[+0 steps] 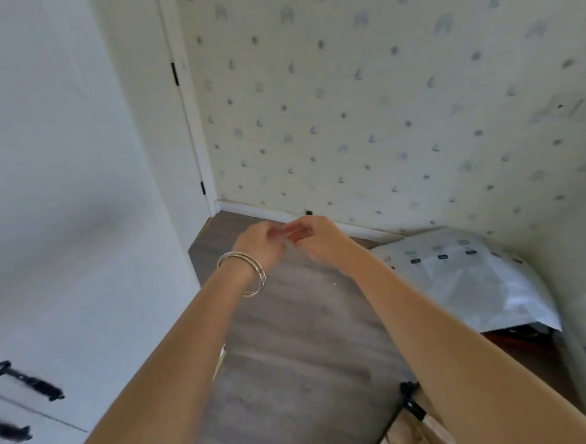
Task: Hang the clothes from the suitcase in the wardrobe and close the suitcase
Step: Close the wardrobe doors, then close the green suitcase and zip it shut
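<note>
My fingers (pixel 287 234) meet out in front of me, both hands raised over the wooden floor (pixel 292 326). The left hand (pixel 260 243), with thin bangles (pixel 250 273) on its wrist, has its fingers curled toward the right hand (pixel 311 236), whose fingers curl back the same way, tips almost touching. The frame is blurred there, so I cannot tell whether they pinch something small and clear between them or hold nothing at all.

This head view is the only one I have. To the left of the fingers stands the white wardrobe (pixel 58 203), its doors closed as far as I can see, with dark handles (pixel 27 381) low down. Beyond the fingers is a patterned wall (pixel 379 94). To their right and nearer me lies a pale plastic bag (pixel 462 279) on the floor, with something dark beneath its edge that I cannot identify. Below the fingers, at the bottom edge, a tan piece of fabric or bag with a black clip (pixel 410 401) shows.

I see no suitcase for certain and no garment on a hanger. I judge the hanging unfinished, or at least unconfirmed, with closing the suitcase left to do.
</note>
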